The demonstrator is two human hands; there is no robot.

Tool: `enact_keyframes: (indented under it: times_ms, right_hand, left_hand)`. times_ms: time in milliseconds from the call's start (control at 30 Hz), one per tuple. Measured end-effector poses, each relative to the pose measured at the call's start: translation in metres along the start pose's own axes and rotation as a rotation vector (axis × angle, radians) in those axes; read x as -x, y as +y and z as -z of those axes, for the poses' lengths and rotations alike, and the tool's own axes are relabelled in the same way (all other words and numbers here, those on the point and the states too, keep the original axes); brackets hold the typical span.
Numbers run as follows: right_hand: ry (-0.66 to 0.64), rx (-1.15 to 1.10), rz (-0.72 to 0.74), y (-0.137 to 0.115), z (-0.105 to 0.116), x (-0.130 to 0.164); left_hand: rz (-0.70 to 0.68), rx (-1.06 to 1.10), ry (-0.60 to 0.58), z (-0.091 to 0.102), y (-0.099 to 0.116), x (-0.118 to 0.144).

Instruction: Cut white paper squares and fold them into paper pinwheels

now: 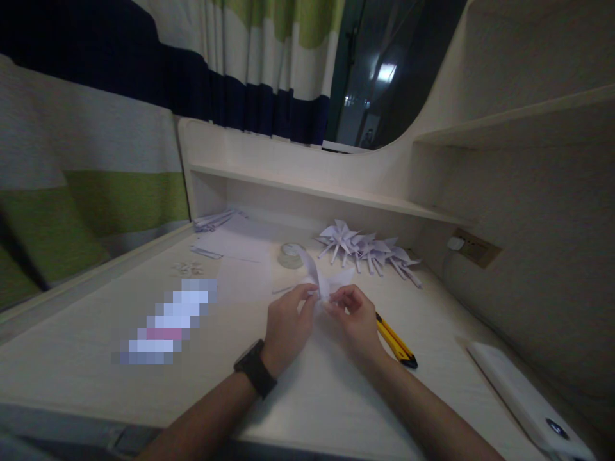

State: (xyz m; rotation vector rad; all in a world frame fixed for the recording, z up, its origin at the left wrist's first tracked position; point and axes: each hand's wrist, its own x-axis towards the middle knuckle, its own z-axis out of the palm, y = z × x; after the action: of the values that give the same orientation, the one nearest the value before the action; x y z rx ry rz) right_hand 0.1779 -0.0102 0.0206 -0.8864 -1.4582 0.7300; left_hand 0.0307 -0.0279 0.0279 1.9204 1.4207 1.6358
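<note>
A white paper pinwheel (pixel 321 279) is between my two hands over the middle of the desk. My left hand (pixel 290 320), with a dark watch on the wrist, pinches its left side near the centre. On the other side, my right hand (pixel 354 315) has thumb and fingertips closed on the folded paper. One blade sticks up and another spreads to the right. The exact fold under my fingertips is hidden. Just behind the pinwheel stands a roll of clear tape (pixel 290 256). A thin paper stick (pixel 282 290) lies by my left fingers.
Several finished paper pinwheels (pixel 358 246) lie at the back right. Paper sheets (pixel 235 238) are stacked at the back left, near small scraps (pixel 187 269). A yellow utility knife (pixel 396 342) lies beside my right hand. A white device (pixel 523 397) rests at the right edge.
</note>
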Motion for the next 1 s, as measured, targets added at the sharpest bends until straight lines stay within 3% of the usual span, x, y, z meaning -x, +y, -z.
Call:
enact_keyframes:
  times_ms: [267, 567, 1000]
  right_hand:
    - [0.017, 0.079, 0.01, -0.0016, 0.0016, -0.0016]
    - [-0.014, -0.04, -0.02, -0.0016, 0.0011, -0.0025]
    - [0.032, -0.079, -0.063, -0.0031, -0.0016, 0.0004]
  left_hand:
    - [-0.079, 0.005, 0.044, -0.001, 0.0019, 0.0025]
    - [0.017, 0.012, 0.053, -0.0021, -0.0015, 0.0004]
    - [0.025, -0.002, 0.06, -0.0027, -0.0006, 0.0013]
